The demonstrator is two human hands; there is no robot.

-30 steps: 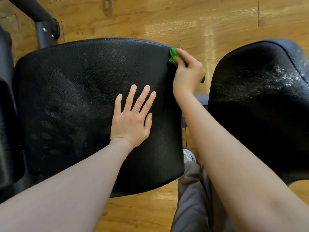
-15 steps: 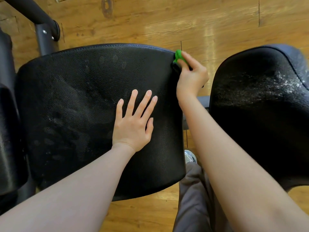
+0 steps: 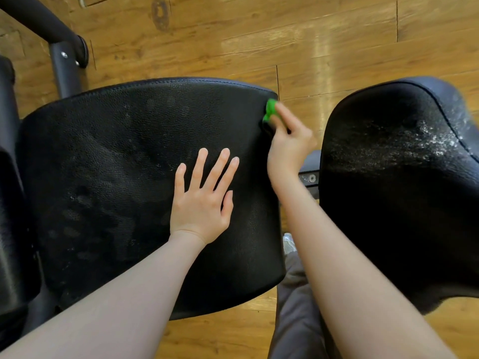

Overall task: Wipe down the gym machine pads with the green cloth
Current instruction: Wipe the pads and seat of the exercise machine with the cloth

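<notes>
Currently your right hand (image 3: 290, 141) pinches the green cloth (image 3: 270, 110) against the centre pad's (image 3: 116, 164) upper-right edge; left hand (image 3: 201, 195) lies spread flat on it. Centre pad looks mostly wiped, right pad (image 3: 388, 190) shows white residue, probably untouched. No containers visible.

Gym: padded machine seats (image 3: 145, 182)
</notes>
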